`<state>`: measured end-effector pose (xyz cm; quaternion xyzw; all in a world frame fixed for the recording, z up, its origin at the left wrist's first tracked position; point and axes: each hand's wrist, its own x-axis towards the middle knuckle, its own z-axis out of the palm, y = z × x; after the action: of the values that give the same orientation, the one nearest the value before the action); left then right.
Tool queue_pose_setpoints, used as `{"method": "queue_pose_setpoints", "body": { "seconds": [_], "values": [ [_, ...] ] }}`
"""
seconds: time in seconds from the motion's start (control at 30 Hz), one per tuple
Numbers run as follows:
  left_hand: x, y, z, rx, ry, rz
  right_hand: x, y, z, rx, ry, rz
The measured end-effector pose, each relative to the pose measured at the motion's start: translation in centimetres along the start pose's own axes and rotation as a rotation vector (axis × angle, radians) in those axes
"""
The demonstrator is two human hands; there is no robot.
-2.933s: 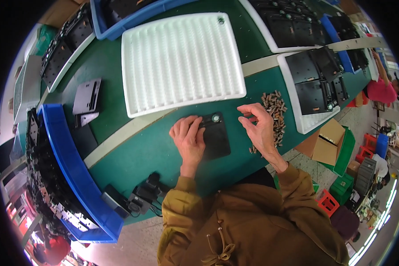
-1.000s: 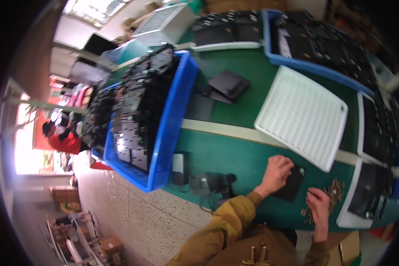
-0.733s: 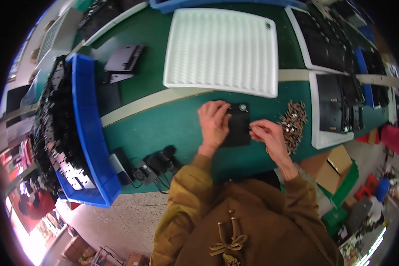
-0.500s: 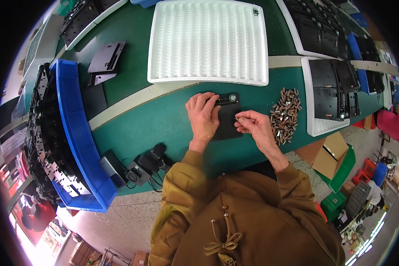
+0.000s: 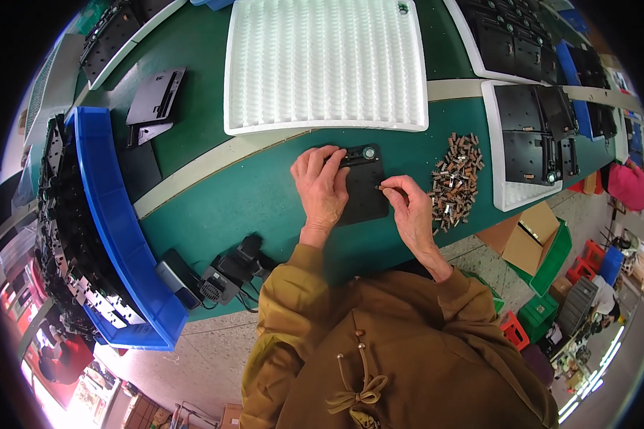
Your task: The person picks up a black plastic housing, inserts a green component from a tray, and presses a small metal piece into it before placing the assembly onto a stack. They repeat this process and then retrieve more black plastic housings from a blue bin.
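Observation:
A flat black panel [image 5: 363, 204] lies on the green bench in front of me, with a round metallic piece [image 5: 369, 153] near its far edge. My left hand [image 5: 320, 184] grips the panel along its left and far side, fingers bent over the dark raised part. Over the panel's right side, my right hand [image 5: 412, 213] is closed in a pinch on a small brown part [image 5: 379, 187], mostly hidden by the fingertips. Right of that hand is a heap of small brown and silvery parts [image 5: 456, 179], which look similar.
Beyond the panel stands a white ribbed foam tray [image 5: 325, 68]. At left, a blue bin [image 5: 114, 207] holds black parts, near a black power tool [image 5: 229, 275]. Another foam tray [image 5: 504, 199] with black panels is at right. A cardboard box [image 5: 533, 239] sits below the bench edge.
My right hand has shifted slightly left over the panel, and the small brown part now shows at its fingertips. My left hand keeps its hold. The whole view has shifted a little.

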<state>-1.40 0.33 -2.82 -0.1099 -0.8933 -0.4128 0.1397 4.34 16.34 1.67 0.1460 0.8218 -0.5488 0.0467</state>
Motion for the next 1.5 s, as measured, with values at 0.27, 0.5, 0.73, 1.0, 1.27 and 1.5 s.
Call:
{"method": "queue_pose_setpoints", "body": {
  "seconds": [0.27, 0.5, 0.73, 1.0, 1.27, 1.5],
  "values": [
    [0.0, -0.1, 0.0, -0.011, 0.0, -0.006, 1.8, -0.3, -1.6, -0.291, -0.059, -0.296],
    [-0.1, -0.1, 0.0, -0.005, 0.003, -0.006, 3.5, 0.3, -2.1, -0.404, -0.294, -0.456],
    [-0.1, -0.2, 0.1, 0.0, 0.006, -0.011, 3.7, -0.6, -1.7, -0.327, -0.263, -0.441],
    [0.0, -0.1, 0.0, 0.001, 0.007, -0.011, 4.1, -1.2, -1.4, -0.457, -0.292, -0.545],
    [-0.2, -0.1, 0.1, -0.002, 0.014, -0.011, 4.0, -1.5, -0.9, -0.601, -0.316, -0.545],
    [-0.1, -0.2, 0.0, -0.003, 0.013, -0.006, 1.9, -0.9, -0.9, -0.416, -0.121, -0.357]
  ]
}}
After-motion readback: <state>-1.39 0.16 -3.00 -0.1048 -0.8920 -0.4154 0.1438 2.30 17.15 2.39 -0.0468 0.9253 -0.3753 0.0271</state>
